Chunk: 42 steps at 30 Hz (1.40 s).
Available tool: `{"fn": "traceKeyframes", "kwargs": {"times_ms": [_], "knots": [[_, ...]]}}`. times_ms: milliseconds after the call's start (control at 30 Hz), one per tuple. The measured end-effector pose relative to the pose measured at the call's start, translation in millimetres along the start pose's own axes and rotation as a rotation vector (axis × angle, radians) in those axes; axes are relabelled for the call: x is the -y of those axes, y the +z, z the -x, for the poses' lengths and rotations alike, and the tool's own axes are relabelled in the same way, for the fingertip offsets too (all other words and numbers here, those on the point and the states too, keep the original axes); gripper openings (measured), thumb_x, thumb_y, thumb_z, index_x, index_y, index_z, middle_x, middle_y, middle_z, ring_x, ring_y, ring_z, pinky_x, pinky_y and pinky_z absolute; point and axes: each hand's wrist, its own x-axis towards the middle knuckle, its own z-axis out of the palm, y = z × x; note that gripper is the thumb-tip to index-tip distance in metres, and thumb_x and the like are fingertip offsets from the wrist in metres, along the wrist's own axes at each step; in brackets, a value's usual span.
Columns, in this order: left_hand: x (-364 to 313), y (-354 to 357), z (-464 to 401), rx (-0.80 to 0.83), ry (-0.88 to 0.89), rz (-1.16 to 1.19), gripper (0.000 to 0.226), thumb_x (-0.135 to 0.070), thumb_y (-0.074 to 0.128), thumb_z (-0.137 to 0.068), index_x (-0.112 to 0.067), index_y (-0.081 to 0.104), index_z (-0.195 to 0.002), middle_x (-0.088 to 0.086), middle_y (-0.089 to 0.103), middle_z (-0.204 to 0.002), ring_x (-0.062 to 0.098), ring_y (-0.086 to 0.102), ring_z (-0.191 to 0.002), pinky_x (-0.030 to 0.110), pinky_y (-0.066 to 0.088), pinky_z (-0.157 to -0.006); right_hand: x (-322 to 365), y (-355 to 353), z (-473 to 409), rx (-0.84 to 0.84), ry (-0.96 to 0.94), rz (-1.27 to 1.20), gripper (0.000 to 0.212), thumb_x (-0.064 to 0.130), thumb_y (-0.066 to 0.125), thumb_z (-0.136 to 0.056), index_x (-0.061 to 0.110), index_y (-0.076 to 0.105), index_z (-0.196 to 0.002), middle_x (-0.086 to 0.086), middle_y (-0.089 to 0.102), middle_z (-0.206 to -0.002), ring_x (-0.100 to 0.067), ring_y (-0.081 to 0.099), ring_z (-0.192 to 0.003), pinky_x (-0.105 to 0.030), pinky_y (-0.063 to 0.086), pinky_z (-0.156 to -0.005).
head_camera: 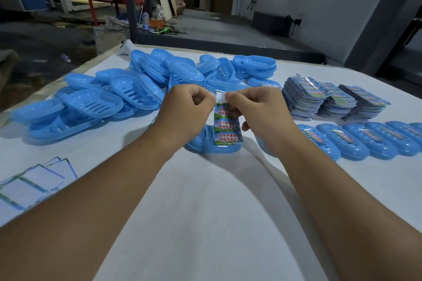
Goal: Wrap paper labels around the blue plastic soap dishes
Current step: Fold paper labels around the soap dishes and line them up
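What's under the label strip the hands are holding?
A blue soap dish lies on the white table under the hanging label strip, which both the left hand and right hand pinch at its top. The strip and hands hide the dish's middle.

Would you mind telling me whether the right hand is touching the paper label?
Touching. The head view shows the right hand pinching the top edge of the paper label between thumb and finger.
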Motion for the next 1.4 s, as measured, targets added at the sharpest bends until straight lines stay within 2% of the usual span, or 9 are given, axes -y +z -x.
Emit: {"fn": "traceKeyframes", "kwargs": {"times_ms": [233,367,533,600,933,1067,1200,1333,1400], "knots": [[2,-13,-6,-0.041,-0.082,-0.135,0.022,-0.028,0.064,-0.085,-0.016,0.070,-0.067,-0.008,0.070,-0.064,0.003,0.063,-0.061,0.027,0.048,-0.056,0,-9,-1,0.003,0.097,-0.045,0.020,0.025,0.072,-0.088,0.011,0.077,-0.076,0.004,0.069,-0.065,-0.005,0.058,-0.058,-0.020,0.045,-0.045],[5,-25,-12,0.002,-0.148,-0.323,0.031,-0.032,0.064,-0.084,-0.005,0.070,-0.071,0.010,0.070,-0.070,0.024,0.062,-0.062,0.037,0.055,-0.063,-1,-11,-2,0.000,0.152,-0.099,0.016,0.023,0.073,-0.086,0.010,0.077,-0.077,0.005,0.066,-0.064,-0.007,0.055,-0.056,-0.019,0.042,-0.043],[7,-44,-22,0.051,-0.238,-0.563,0.033,-0.037,0.064,-0.082,-0.007,0.061,-0.067,0.009,0.058,-0.061,0.023,0.055,-0.064,0.033,0.039,-0.054,-1,-11,-4,-0.014,0.192,-0.140,0.015,0.023,0.074,-0.082,0.010,0.077,-0.079,0.005,0.064,-0.063,-0.009,0.053,-0.055,-0.019,0.041,-0.043],[8,-53,-25,0.073,-0.247,-0.690,0.034,-0.040,0.063,-0.080,-0.008,0.055,-0.072,0.016,0.060,-0.073,0.032,0.059,-0.074,0.033,0.034,-0.054,-1,-10,-5,-0.014,0.195,-0.142,0.014,0.025,0.075,-0.081,0.011,0.076,-0.077,0.006,0.064,-0.063,-0.009,0.053,-0.055,-0.019,0.040,-0.043],[8,-76,-21,0.123,-0.261,-1.227,0.028,-0.035,0.067,-0.085,-0.019,0.046,-0.078,0.004,0.057,-0.079,0.019,0.050,-0.067,0.030,0.033,-0.052,0,-5,-1,0.013,0.151,-0.113,0.016,0.026,0.074,-0.084,0.013,0.076,-0.074,0.006,0.065,-0.064,-0.007,0.056,-0.055,-0.020,0.044,-0.044],[5,-74,-18,0.034,-0.190,-1.141,0.019,-0.027,0.065,-0.085,-0.016,0.051,-0.079,0.005,0.057,-0.076,0.020,0.050,-0.065,0.030,0.031,-0.049,-1,-3,0,0.005,0.117,-0.064,0.018,0.025,0.074,-0.084,0.011,0.075,-0.072,0.006,0.066,-0.063,-0.008,0.056,-0.055,-0.021,0.043,-0.044],[-8,-54,-19,0.050,-0.158,-0.600,0.023,-0.034,0.067,-0.083,-0.013,0.075,-0.081,0.007,0.070,-0.073,0.018,0.064,-0.071,0.032,0.052,-0.058,-4,4,2,-0.031,-0.042,0.172,0.024,0.027,0.071,-0.083,0.011,0.069,-0.065,0.007,0.057,-0.054,-0.009,0.048,-0.052,-0.024,0.042,-0.048],[-18,-28,-9,0.147,-0.193,-0.207,0.026,-0.039,0.075,-0.080,-0.013,0.076,-0.080,-0.004,0.055,-0.054,0.004,0.043,-0.045,0.018,0.040,-0.047,-4,9,5,-0.074,-0.191,0.394,0.026,0.029,0.070,-0.082,0.018,0.064,-0.059,0.015,0.052,-0.049,-0.004,0.043,-0.048,-0.013,0.032,-0.047],[-17,-23,-6,0.176,-0.218,-0.113,0.023,-0.041,0.079,-0.078,-0.019,0.079,-0.077,-0.013,0.058,-0.050,-0.001,0.049,-0.045,0.013,0.039,-0.045,-4,9,4,-0.078,-0.209,0.388,0.025,0.028,0.070,-0.082,0.018,0.064,-0.060,0.015,0.052,-0.048,-0.003,0.043,-0.048,-0.012,0.032,-0.047]]}}
